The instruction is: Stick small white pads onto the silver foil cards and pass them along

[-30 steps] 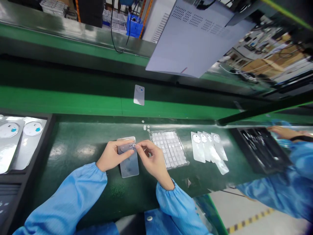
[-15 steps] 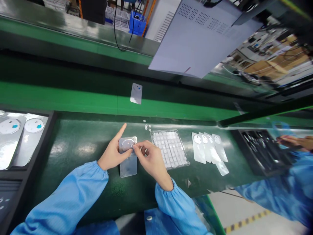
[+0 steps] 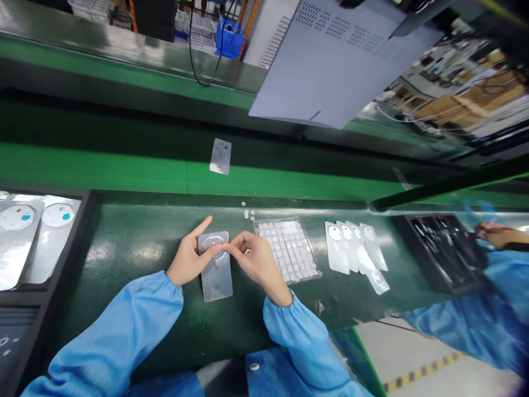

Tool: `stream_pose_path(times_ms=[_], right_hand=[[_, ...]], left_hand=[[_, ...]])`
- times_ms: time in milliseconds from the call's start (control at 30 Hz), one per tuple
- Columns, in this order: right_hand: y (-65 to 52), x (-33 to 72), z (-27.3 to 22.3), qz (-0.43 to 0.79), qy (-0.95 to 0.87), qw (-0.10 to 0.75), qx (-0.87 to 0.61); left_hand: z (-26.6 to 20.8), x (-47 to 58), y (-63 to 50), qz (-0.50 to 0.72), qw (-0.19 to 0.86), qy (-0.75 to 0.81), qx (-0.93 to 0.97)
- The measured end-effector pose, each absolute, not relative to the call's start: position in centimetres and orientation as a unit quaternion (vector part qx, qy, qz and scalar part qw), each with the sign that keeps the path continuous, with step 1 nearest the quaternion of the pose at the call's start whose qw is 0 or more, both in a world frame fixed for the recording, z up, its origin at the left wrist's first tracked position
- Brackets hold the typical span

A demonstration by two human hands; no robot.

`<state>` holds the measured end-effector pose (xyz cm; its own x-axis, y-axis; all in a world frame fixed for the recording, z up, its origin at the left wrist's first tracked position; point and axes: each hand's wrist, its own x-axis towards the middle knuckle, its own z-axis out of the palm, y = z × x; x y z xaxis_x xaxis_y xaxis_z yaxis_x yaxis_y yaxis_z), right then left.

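In front of me a thin silver panel with rounded corners (image 3: 217,275) and a round raised area near its top lies on the green work surface. My left hand (image 3: 188,258) holds it along its left side, thumb laid across its face and index finger stretched out past the top. At the panel's right edge, my right hand (image 3: 258,262) has thumb and forefinger pinched together, touching the tip of my left thumb. Whatever sits in that pinch is too small or hidden to make out. Right of this hand rests a clear tray (image 3: 289,251) filled with small whitish pieces in rows.
Several small white discs (image 3: 247,214) lie behind the tray. Similar silver panels (image 3: 339,256) overlap to the right, and larger ones (image 3: 53,237) fill a dark rack at left. One panel (image 3: 220,156) leans on the green ledge. A co-worker's hand (image 3: 502,234) is near a black box (image 3: 438,253).
My left thumb has moved up and right to meet my right fingertips over the round area. The panel is slightly turned. The co-worker's hand has shifted a little right.
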<state>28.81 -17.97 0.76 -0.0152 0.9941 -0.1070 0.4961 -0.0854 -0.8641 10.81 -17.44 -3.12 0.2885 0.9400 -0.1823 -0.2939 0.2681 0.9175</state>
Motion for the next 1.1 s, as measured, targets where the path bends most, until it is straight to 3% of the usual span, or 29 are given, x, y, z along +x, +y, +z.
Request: stream_pose_path(times_ms=[167,533,1100], right_hand=[[-18.9,28.9,-0.6,0.513,-0.514,0.374,-0.577],[-20.1,28.1,0.0,0.441,-0.514,0.414,-0.608],[-19.8,28.4,-0.5,0.488,-0.505,0.421,-0.575]], left_hand=[[-3.4,11.3,-17.4,0.450,0.714,0.394,0.364],[-3.5,11.1,-17.5,0.437,0.738,0.363,0.364],[-4.2,12.5,-18.3,0.472,0.714,0.387,0.343]])
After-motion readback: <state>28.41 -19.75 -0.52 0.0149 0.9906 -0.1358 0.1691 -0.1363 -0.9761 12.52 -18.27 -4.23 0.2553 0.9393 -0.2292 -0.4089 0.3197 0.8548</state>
